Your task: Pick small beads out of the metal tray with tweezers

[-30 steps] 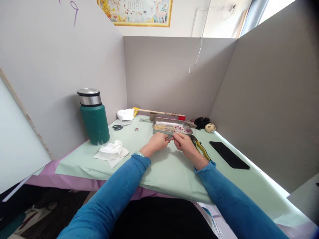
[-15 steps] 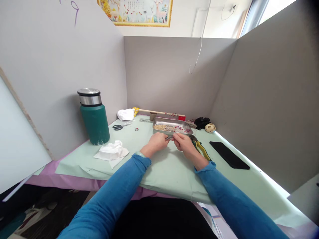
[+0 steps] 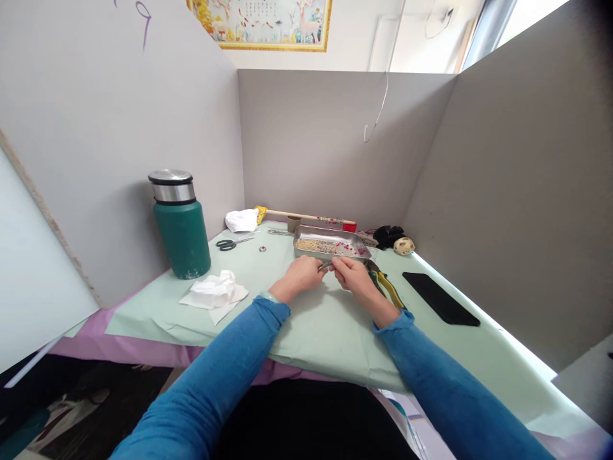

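The left hand [image 3: 302,276] clamps a thin grey tool [image 3: 325,264]; the right hand [image 3: 352,275] is pinched together, contents unclear. Just beyond both, a metal tray [image 3: 330,230] holds tan beads [image 3: 309,245] and red beads [image 3: 347,250].

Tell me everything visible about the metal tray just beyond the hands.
The metal tray is shallow, silver-grey and rectangular, with low walls and rounded corners. It is open-topped and holds loose beads: mostly tan at its left, red and pink toward its right. It sits upright on the pale green table cover. The left hand and right hand overlap its near side in view; whether they touch it is unclear.
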`<state>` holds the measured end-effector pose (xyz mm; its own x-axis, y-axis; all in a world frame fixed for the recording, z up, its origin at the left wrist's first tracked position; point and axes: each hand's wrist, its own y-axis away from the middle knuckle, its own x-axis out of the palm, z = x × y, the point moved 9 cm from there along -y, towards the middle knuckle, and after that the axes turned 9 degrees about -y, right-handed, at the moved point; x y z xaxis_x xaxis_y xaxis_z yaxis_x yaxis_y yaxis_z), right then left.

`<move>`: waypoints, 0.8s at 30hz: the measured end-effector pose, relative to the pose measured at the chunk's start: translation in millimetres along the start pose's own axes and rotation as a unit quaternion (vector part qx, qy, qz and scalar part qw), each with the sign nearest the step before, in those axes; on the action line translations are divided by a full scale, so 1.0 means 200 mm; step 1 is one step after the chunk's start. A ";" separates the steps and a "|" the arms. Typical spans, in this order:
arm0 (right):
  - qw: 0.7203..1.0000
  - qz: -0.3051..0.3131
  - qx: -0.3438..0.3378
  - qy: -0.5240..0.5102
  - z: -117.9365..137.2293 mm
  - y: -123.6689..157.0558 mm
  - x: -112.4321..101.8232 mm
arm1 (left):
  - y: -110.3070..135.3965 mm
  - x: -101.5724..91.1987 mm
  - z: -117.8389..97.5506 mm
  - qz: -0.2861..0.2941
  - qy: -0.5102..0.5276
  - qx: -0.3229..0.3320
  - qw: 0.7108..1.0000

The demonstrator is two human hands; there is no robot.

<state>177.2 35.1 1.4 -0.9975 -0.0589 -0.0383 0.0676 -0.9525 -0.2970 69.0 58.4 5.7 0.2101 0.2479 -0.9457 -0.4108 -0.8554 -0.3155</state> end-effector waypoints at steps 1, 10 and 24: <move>1.000 0.000 0.000 -0.001 0.00 0.00 0.00 | 0.00 0.00 0.00 0.000 -0.001 0.000 1.000; 1.000 0.000 -0.002 0.002 0.00 0.00 0.00 | 0.00 0.00 0.00 -0.008 -0.001 0.005 1.000; 0.999 -0.008 -0.007 0.045 0.02 0.01 0.00 | 0.01 0.00 -0.01 0.010 -0.004 -0.001 1.000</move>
<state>177.7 32.5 5.0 -0.9927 -0.0167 -0.1192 0.0534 -0.9485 -0.3122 69.4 56.2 6.3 0.1947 0.2340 -0.9525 -0.4127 -0.8614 -0.2960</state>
